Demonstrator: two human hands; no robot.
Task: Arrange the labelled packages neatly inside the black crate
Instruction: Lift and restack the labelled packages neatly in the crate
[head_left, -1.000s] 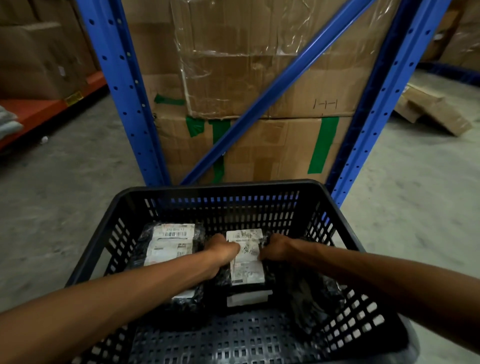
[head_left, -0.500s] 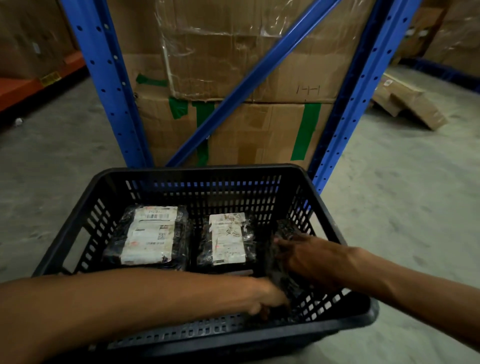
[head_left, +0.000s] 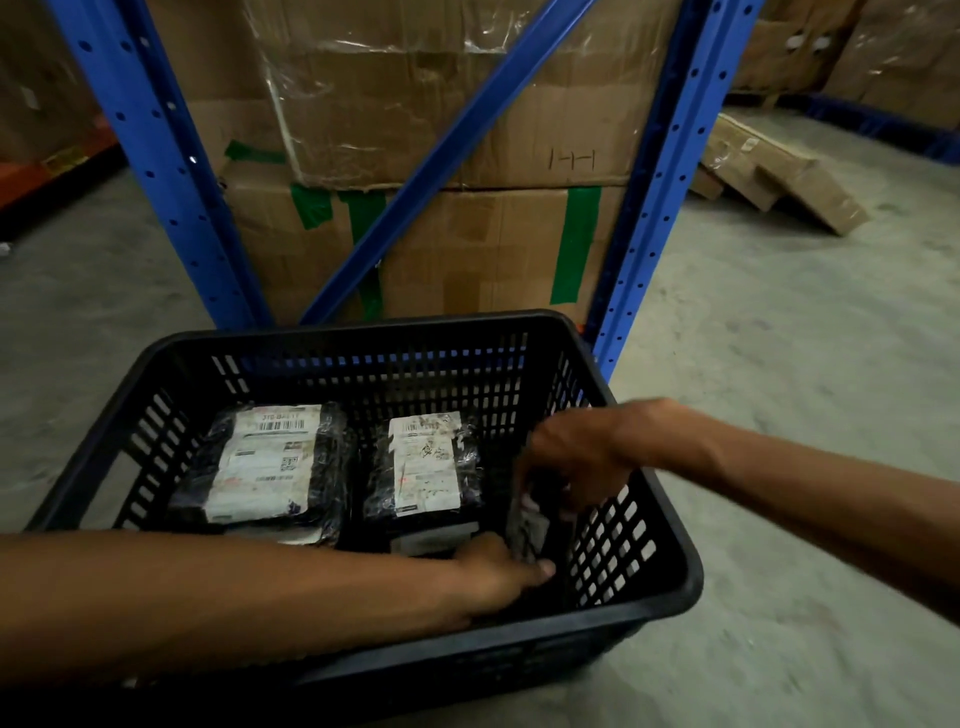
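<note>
Since half a second ago the right hand (head_left: 566, 462) has been raised slightly, and a dark package (head_left: 530, 525) at the crate's right wall has been tipped more upright; the two labelled packages have not been moved.

The crate (head_left: 644, 587) is seen on the concrete floor (head_left: 779, 364), in front of a blue rack (head_left: 156, 156) loaded with taped cartons (head_left: 467, 244).

A large package (head_left: 270, 462) lies flat near the crate's far-left corner, label up, its long axis run from the near wall to the far wall, with the barcode end toward the far wall. A smaller package (head_left: 423, 462) lies flat just beside it at the middle of the crate, parallel, label up. Under its near end a further label (head_left: 434, 540) is partly seen.

The dark package is held on edge close to the right wall; which way it points cannot be told, since it is blurred.

The right hand is curled over the dark package's top edge, fingers bent and pinched on it. The left hand (head_left: 498, 577) is reached across the near wall, fingers loosely closed at the package's lower edge; whether it grips or only touches cannot be told.
</note>
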